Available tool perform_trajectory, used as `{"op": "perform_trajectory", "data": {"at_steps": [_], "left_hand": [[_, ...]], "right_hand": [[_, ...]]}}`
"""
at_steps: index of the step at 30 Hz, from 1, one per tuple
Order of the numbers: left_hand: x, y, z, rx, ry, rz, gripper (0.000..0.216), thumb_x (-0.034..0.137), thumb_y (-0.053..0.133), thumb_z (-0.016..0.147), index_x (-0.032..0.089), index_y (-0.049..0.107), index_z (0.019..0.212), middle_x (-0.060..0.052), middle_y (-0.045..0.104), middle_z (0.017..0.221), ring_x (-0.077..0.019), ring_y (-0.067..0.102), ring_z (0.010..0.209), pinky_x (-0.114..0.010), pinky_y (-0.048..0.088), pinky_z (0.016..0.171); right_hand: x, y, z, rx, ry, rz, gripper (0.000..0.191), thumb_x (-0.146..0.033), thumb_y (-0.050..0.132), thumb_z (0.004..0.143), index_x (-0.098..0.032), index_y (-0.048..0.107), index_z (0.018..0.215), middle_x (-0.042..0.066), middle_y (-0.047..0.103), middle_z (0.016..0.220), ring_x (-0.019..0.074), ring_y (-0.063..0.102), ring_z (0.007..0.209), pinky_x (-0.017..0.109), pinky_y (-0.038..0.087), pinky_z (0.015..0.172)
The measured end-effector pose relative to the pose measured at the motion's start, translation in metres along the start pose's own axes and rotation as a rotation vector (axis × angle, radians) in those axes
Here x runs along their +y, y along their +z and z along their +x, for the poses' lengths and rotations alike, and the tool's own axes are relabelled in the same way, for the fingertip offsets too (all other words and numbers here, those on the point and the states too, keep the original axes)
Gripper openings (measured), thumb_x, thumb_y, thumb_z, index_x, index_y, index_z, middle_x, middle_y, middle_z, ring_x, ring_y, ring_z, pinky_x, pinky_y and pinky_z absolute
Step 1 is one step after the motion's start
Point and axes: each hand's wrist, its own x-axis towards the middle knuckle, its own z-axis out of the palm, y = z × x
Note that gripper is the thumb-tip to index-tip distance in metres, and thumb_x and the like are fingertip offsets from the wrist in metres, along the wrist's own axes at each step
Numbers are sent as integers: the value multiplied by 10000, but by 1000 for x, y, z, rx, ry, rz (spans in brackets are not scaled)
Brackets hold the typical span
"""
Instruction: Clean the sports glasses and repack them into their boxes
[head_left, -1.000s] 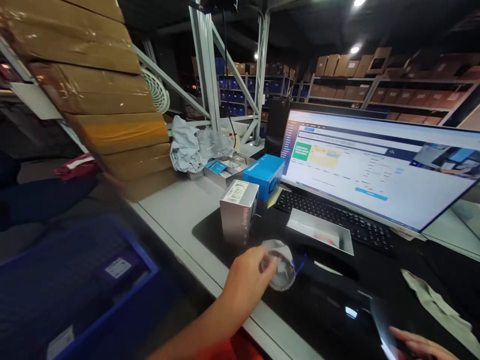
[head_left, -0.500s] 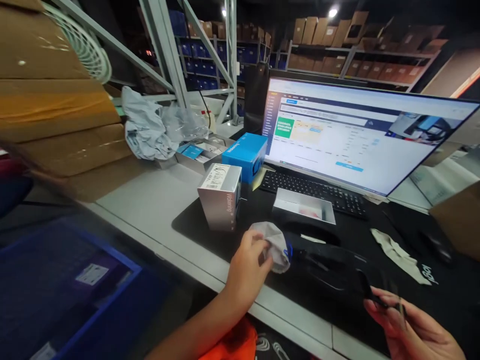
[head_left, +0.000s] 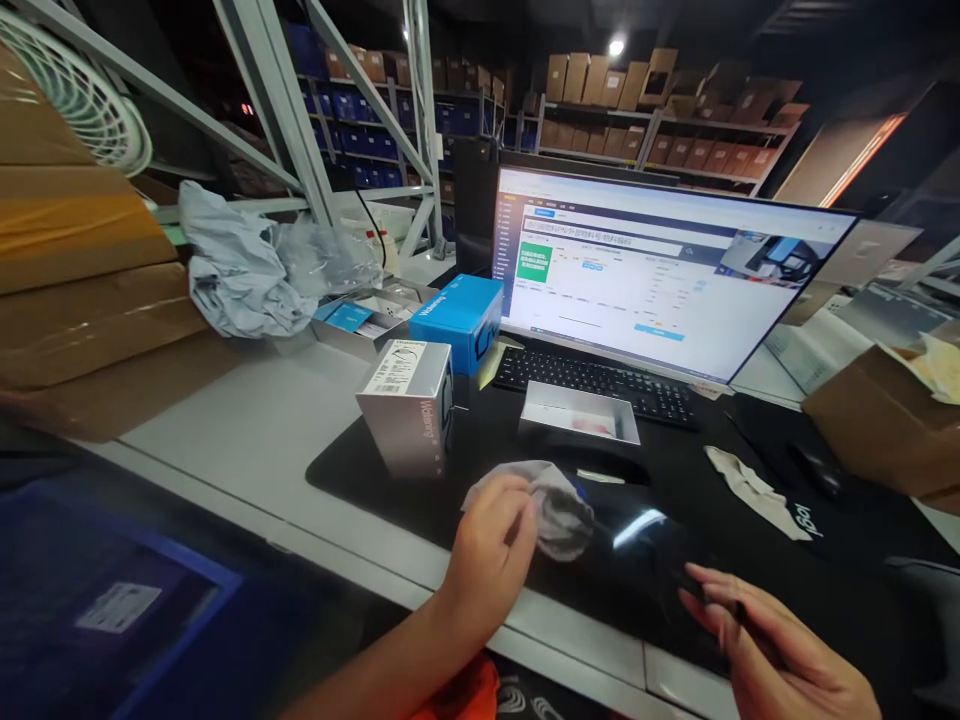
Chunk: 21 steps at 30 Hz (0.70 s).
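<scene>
Bunched grey cloth (head_left: 562,512) with a small blue edge is gripped in my left hand (head_left: 487,540), fingers closed on it above the black desk mat. Lower right, my right hand (head_left: 772,640) pinches a thin black piece (head_left: 739,612), blurred and partly covered by the fingers. Between the hands lies a dark glossy thing (head_left: 637,528) with a bright reflection; its outline merges with the mat. To the left of the cloth stands a silver box (head_left: 405,420) with a white label. Behind the hands sits an open pale box part (head_left: 577,410).
A blue box (head_left: 457,320) stands behind the silver one, beside the keyboard (head_left: 600,385) and monitor (head_left: 600,270). A pale strip of cloth (head_left: 757,490) and a mouse (head_left: 816,470) lie right. Cartons (head_left: 82,310) and a blue crate (head_left: 187,610) are left.
The view has shifted, so the desk things appear further left. The grey cloth is more spread and turned in my left hand. A bright reflection now shows between my hands.
</scene>
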Motion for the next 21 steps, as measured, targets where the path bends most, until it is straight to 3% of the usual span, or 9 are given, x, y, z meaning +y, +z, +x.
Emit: {"op": "perform_trajectory", "data": {"at_steps": [3, 6, 10, 14, 18, 21], "left_hand": [[-2, 3, -4, -2, 50, -3, 177, 144, 483, 976, 191, 616, 869, -61, 628, 961, -178, 612, 919, -290, 492, 816], [-3, 6, -7, -16, 99, 12, 171, 112, 478, 972, 185, 608, 888, -69, 624, 976, -174, 608, 940, -282, 490, 835], [-5, 6, -6, -81, 125, 41, 182, 93, 452, 976, 178, 602, 918, -79, 610, 1006, -166, 600, 945, -276, 488, 852], [-6, 1, -6, -104, 104, 58, 184, 101, 444, 976, 188, 585, 895, -62, 604, 950, -171, 595, 923, -281, 485, 840], [-7, -2, -11, -79, 86, 103, 182, 102, 467, 955, 191, 578, 842, -58, 586, 962, -169, 589, 915, -284, 472, 824], [-7, -2, -14, -151, 26, 77, 226, 105, 467, 937, 189, 544, 742, -43, 554, 933, -159, 573, 879, -279, 460, 792]], "right_hand": [[1, 6, 1, 40, -34, -99, 134, -358, 825, 744, -269, 815, 844, 76, 780, 1000, 299, 755, 877, 400, 678, 777], [11, 5, 6, -3, -106, -182, 74, -347, 788, 783, -294, 809, 830, 54, 783, 1005, 274, 751, 915, 355, 660, 813], [21, -2, 18, -196, -222, -237, 52, -286, 756, 820, -309, 801, 834, 30, 788, 985, 243, 760, 891, 291, 655, 773], [12, -2, 30, -345, -333, -283, 112, -220, 732, 836, -305, 802, 855, 20, 796, 942, 231, 767, 838, 285, 652, 754], [6, 6, 30, -288, -450, -351, 197, -157, 678, 866, -301, 796, 930, 14, 791, 994, 222, 760, 890, 312, 637, 822], [8, 11, 26, -205, -478, -406, 236, -132, 647, 884, -299, 783, 979, 13, 783, 1035, 217, 752, 929, 327, 626, 862]]}}
